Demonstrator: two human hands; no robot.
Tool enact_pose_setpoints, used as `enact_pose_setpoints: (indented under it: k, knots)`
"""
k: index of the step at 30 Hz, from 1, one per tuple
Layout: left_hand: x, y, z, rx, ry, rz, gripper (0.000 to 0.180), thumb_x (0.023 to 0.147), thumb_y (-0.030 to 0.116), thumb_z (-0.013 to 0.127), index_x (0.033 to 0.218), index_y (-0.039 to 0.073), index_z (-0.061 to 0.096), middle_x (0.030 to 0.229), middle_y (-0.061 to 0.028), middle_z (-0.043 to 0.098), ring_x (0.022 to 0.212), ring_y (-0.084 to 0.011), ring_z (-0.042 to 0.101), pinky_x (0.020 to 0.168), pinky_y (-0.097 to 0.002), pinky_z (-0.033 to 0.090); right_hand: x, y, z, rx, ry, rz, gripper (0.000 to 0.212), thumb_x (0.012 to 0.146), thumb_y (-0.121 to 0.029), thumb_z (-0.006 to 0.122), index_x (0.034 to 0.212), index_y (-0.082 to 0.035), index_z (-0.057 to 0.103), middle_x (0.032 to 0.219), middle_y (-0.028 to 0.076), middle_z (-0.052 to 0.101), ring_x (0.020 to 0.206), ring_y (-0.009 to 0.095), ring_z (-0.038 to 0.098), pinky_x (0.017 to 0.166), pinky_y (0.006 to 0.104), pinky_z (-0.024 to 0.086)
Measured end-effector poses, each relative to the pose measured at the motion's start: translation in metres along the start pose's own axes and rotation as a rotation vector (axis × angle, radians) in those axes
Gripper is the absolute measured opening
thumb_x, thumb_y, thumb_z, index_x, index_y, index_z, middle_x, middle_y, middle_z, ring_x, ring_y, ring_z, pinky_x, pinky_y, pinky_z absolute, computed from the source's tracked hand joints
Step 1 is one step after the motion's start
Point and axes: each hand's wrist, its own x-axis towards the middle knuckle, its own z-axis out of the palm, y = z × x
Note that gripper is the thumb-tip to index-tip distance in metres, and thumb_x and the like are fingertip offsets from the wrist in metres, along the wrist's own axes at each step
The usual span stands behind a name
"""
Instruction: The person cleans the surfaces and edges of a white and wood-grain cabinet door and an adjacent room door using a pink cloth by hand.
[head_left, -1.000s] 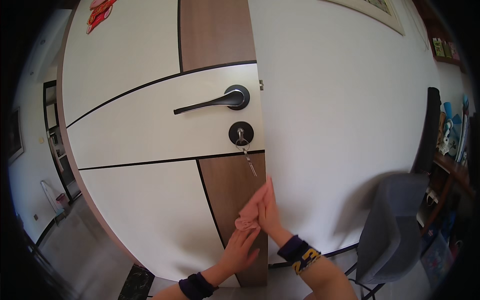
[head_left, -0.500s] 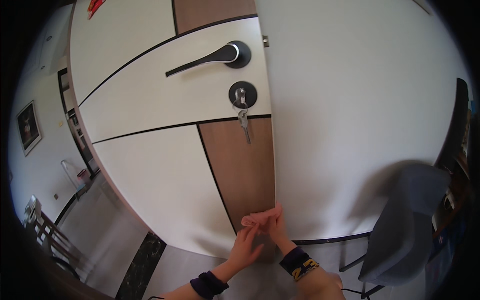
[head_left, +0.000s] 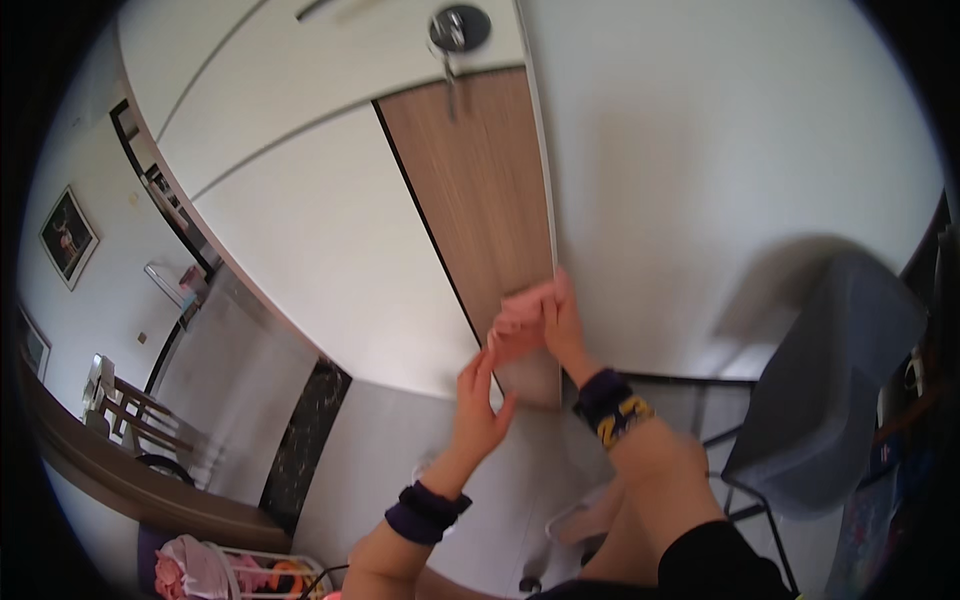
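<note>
The fingers (head_left: 566, 303) of the right hand (head_left: 568, 338) are closed on a pink cloth (head_left: 522, 322), thumb on the near side, the rest lying long and straight toward the edge of the door (head_left: 320, 250). On the left hand (head_left: 480, 415) the fingers are stretched nearly straight, with the thumb spread well away; their tips touch the cloth's lower end, though from here I can't tell whether they pinch it.

The cloth lies bunched between the two sets of fingers, against the brown panel (head_left: 478, 190). Its long axis slants: one end points down and left to the left fingertips, the other up and right to the right fingers, by the panel's outer edge.

Well above the fingers, blurred keys (head_left: 451, 92) hang from the round lock (head_left: 463, 28). Below each hand sits a dark wristband, one on the left (head_left: 428, 514), another on the right (head_left: 608, 405). Off to the right of the fingers stands a grey chair (head_left: 825, 390); far down to their left is a white-rimmed basket (head_left: 236, 578) with pink things inside.
</note>
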Motion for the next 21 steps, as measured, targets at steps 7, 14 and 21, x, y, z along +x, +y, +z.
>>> enact_pose_setpoints:
  k: [7, 14, 21]
  knots:
    - [-0.009, 0.012, 0.012, 0.028, -0.022, -0.07, 0.068, 0.088, 0.007, 0.066, 0.148, -0.002, 0.034, 0.148, -0.0209, 0.041, 0.136, -0.0381, 0.038, 0.114, -0.0438, 0.03, 0.007, -0.029, -0.012, 0.063, 0.006, 0.164, 0.043, 0.096, -0.024, 0.06, 0.128, 0.002, 0.047, 0.126, 0.025, 0.056, 0.117, 0.042, 0.054, 0.097, 0.0438, 0.044]
    - [0.024, 0.009, 0.025, -0.053, -0.056, -0.213, 0.062, 0.095, 0.011, 0.06, 0.15, 0.001, 0.032, 0.147, -0.0189, 0.04, 0.134, -0.0327, 0.041, 0.109, -0.0417, 0.037, -0.009, -0.02, 0.016, 0.013, 0.184, 0.123, 0.057, 0.083, -0.026, 0.072, 0.131, -0.009, 0.047, 0.119, 0.019, 0.058, 0.11, 0.039, 0.056, 0.089, 0.0473, 0.048]
    - [0.058, -0.015, 0.055, -0.079, -0.084, -0.205, 0.06, 0.1, 0.014, 0.054, 0.151, -0.001, 0.026, 0.141, -0.0173, 0.038, 0.127, -0.0263, 0.045, 0.104, -0.0406, 0.043, -0.013, -0.014, 0.016, 0.274, 0.138, 0.241, 0.056, 0.073, -0.032, 0.081, 0.119, -0.012, 0.057, 0.102, 0.01, 0.067, 0.096, 0.034, 0.064, 0.084, 0.0486, 0.05]
